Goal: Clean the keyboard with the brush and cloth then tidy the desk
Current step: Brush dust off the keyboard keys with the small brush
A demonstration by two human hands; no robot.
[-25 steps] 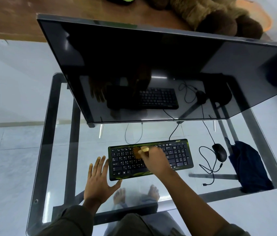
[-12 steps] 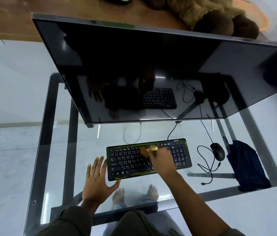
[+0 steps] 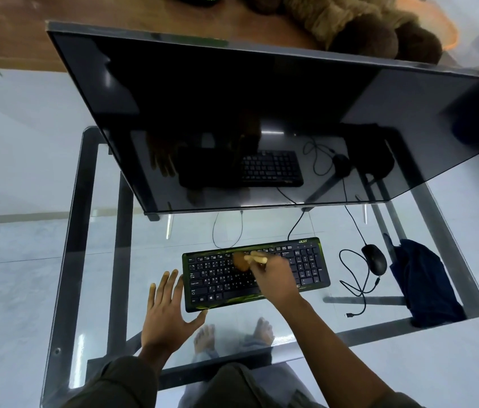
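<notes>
Two hands apart: right hand [image 3: 276,278] pinches the brush [image 3: 242,261] on the upper middle rows of the keyboard [image 3: 217,287], lying left-right across the bench [image 3: 67,260], left hand [image 3: 170,313] flat beside its left end.

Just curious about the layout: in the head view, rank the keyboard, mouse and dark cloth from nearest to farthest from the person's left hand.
1. The keyboard, just right of the left hand.
2. The mouse, further right.
3. The dark cloth, farthest right.
</notes>
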